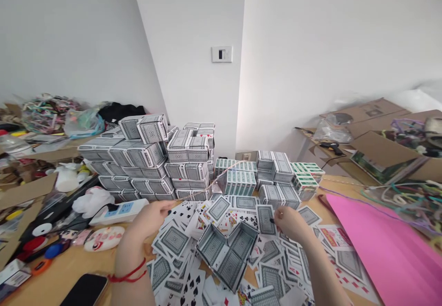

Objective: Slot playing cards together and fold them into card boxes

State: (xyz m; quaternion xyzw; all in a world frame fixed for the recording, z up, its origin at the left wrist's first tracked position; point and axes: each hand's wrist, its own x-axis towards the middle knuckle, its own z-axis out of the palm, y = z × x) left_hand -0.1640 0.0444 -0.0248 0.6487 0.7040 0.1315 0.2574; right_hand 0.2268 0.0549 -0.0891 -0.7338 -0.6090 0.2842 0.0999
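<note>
My left hand (151, 217) reaches over loose playing cards (176, 241) scattered on the wooden table (69, 269), its fingers closed near a card at the edge of the pile; what it grips is hidden. My right hand (292, 223) is pinched on a patterned-back card (265, 218) at the far side of the pile. Between my hands stands a small open structure of folded cards (226, 251). A red string bracelet (129, 274) circles my left wrist.
Stacks of card blocks (145, 158) and boxed decks (276, 177) rise behind the pile. A pink sheet (380, 246) lies at right, cardboard boxes (383, 145) beyond. A dark phone (84, 290), a power strip (119, 211) and clutter sit at left.
</note>
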